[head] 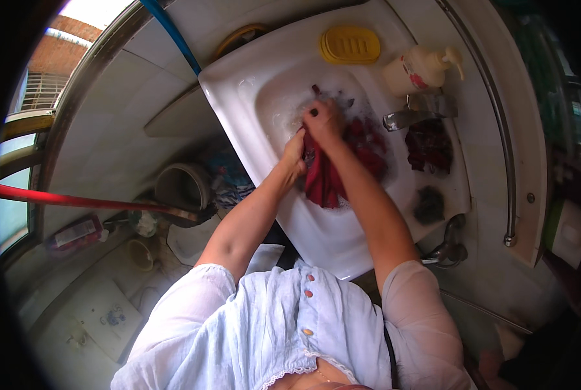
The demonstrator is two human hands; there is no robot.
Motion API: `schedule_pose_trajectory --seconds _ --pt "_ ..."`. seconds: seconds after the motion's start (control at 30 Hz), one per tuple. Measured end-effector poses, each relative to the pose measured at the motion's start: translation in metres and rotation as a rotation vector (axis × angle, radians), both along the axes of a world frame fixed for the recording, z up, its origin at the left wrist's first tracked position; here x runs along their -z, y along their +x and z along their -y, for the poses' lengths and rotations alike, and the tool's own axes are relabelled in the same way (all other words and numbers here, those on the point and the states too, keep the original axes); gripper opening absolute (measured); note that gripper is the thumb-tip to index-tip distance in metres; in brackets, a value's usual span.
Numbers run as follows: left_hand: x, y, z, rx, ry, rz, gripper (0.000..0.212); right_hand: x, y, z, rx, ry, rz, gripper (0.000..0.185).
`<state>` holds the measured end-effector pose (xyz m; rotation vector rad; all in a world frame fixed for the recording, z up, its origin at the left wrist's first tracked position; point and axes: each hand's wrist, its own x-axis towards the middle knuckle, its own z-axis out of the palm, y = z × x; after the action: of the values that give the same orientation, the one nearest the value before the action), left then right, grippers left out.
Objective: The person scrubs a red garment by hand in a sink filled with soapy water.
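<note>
A dark red cloth lies partly in soapy water in a white ceramic washbasin. My left hand is at the cloth's left edge, gripping it near the top. My right hand is closed on a raised part of the same cloth, just above and to the right of my left hand. More of the red fabric spreads in the suds to the right, beneath and beside my right forearm. Foam hides part of the cloth, and small dark ends of fabric poke out above my right hand.
On the basin's rim are a yellow soap dish, a pump bottle, a chrome faucet, a wet dark red cloth and a dark scrubbing pad. A bucket and a red pole are at the left.
</note>
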<state>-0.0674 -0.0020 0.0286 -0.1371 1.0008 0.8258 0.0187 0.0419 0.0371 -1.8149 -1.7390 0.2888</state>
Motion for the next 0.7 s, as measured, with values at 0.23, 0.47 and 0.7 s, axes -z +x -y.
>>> schedule_pose_trajectory --seconds 0.23,0.47,0.7 --pt "-0.019 -0.009 -0.007 -0.121 0.093 -0.113 0.055 0.046 0.059 -0.008 0.203 -0.013 -0.01 0.037" --pt "0.002 -0.025 0.003 -0.045 0.268 0.165 0.053 -0.092 -0.039 0.099 -0.304 -0.031 -0.441 0.025" --pt "0.011 -0.015 0.0 0.172 -0.037 -0.078 0.038 -0.004 -0.006 0.005 0.019 0.021 -0.036 0.014"
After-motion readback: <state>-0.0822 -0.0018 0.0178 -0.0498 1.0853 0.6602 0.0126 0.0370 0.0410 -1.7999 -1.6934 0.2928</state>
